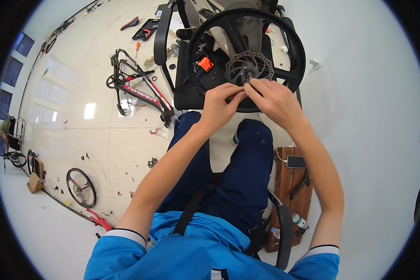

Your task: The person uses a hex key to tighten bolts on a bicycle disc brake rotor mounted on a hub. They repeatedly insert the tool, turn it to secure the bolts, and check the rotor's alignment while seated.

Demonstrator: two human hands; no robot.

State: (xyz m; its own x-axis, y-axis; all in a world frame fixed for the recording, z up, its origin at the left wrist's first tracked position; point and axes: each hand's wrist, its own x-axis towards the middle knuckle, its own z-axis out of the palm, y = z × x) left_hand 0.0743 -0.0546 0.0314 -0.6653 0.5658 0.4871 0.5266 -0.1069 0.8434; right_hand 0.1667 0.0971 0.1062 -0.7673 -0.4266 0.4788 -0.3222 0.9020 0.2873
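Note:
A black bicycle wheel rests on the seat of a black chair in front of me. A silver brake disc with a toothed outline surrounds its hub, and a metal axle sticks up at the centre. My left hand is closed, thumb and fingers pinched together over the near part of the wheel. Beside it, my right hand is closed too, its fingertips right by the axle. The two hands almost meet; whatever small thing sits between the fingers is hidden.
An orange-and-black tool lies on the chair seat. A red-and-black bicycle frame, a screwdriver, a saddle and another wheel are on the floor at left. At right, a wooden bench carries a phone and bottles.

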